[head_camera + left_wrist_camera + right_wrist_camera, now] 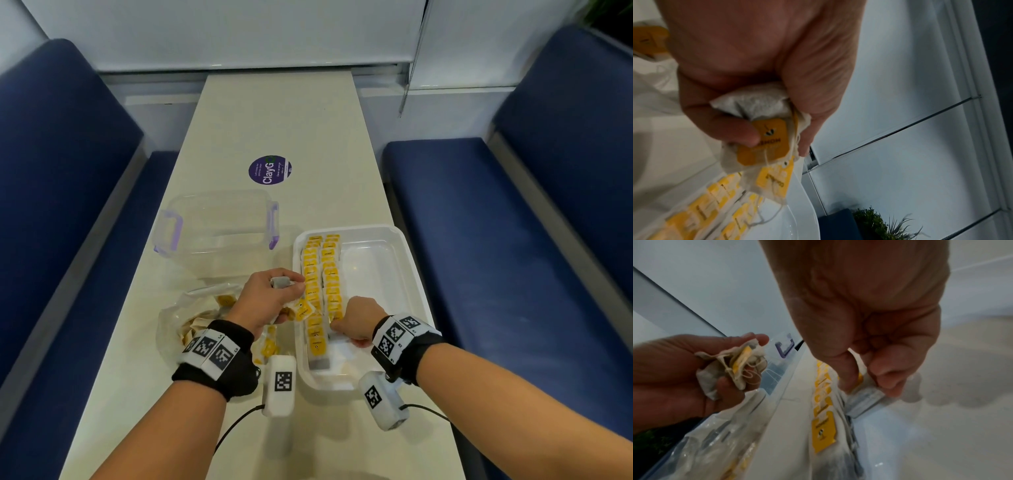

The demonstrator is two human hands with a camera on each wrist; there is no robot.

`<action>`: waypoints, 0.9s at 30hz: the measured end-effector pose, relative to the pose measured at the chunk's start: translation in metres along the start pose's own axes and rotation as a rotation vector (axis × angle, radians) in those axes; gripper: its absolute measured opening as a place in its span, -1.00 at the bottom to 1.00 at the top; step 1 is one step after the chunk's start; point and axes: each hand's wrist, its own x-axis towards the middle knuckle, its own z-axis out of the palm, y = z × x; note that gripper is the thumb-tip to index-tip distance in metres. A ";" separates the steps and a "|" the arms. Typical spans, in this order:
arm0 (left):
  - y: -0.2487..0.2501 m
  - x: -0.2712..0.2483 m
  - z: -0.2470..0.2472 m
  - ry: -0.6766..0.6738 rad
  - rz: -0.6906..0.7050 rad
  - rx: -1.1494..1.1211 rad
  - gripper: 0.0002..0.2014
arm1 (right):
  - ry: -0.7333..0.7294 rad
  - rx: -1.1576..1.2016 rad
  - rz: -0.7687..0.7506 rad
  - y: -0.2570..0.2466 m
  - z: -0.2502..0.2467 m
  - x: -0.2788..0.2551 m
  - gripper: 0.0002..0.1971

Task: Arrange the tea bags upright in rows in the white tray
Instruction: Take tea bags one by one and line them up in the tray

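Sits near the right edge of the long cream table, the white rectangular plastic tray, with bare floor open across its right half and free tabletop stretching beyond its far rim. Fills the tray's left half: two rows of yellow-tagged tea bags, standing on edge, running from the far wall toward the near one. Stands just left of the tray a clear plastic storage box with purple clip handles; lies nearer, at the table's left edge, a crumpled clear plastic bag with more yellow-tagged bags inside, and a few loose ones on the table between the plastic bag and the tray. Sticks to the tabletop farther off a round purple sticker. Flank the table on both sides dark blue padded benches. Hovers at the tray's left rim the left hand, fingers curled round a small bunch of paper tea bags with strings and yellow tags hanging out of the fist, directly above the near part of the left row. Reaches down into the tray at the near end of the second row the right hand, thumb and forefinger pinched on a single tea bag, the other fingers folded; rests that bag's lower edge on or just above the tray floor, against the last bag of the row.
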 end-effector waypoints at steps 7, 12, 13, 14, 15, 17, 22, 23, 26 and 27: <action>-0.001 0.000 0.001 0.002 0.004 0.004 -0.95 | 0.080 -0.061 0.025 -0.003 -0.002 0.000 -0.66; -0.002 0.000 0.000 0.001 -0.005 -0.011 -0.95 | 0.047 -0.034 0.018 -0.005 0.003 0.008 -0.69; -0.002 0.000 0.000 0.002 -0.007 -0.012 -0.95 | 0.051 -0.039 0.017 -0.005 0.004 0.010 -0.71; -0.002 0.000 0.000 0.004 -0.008 -0.011 -0.95 | 0.055 -0.037 0.015 -0.006 0.005 0.012 -0.72; -0.002 0.000 0.000 0.006 -0.008 -0.010 -0.95 | 0.061 -0.039 0.012 -0.006 0.005 0.013 -0.72; -0.003 0.000 -0.001 0.009 -0.007 -0.003 -0.94 | 0.077 -0.040 0.008 -0.006 0.006 0.016 -0.71; -0.004 0.001 -0.001 0.010 -0.012 0.002 -0.94 | 0.093 -0.030 -0.015 -0.005 0.002 0.018 -0.70; -0.004 0.001 -0.001 0.010 -0.012 0.002 -0.94 | 0.100 -0.026 -0.022 -0.004 0.001 0.018 -0.70; -0.004 0.002 -0.002 0.010 -0.010 -0.002 -0.95 | 0.133 -0.060 -0.035 -0.003 -0.001 0.016 -0.62; -0.004 0.002 -0.002 0.010 -0.010 -0.002 -0.95 | 0.130 -0.078 -0.034 -0.002 -0.002 0.015 -0.61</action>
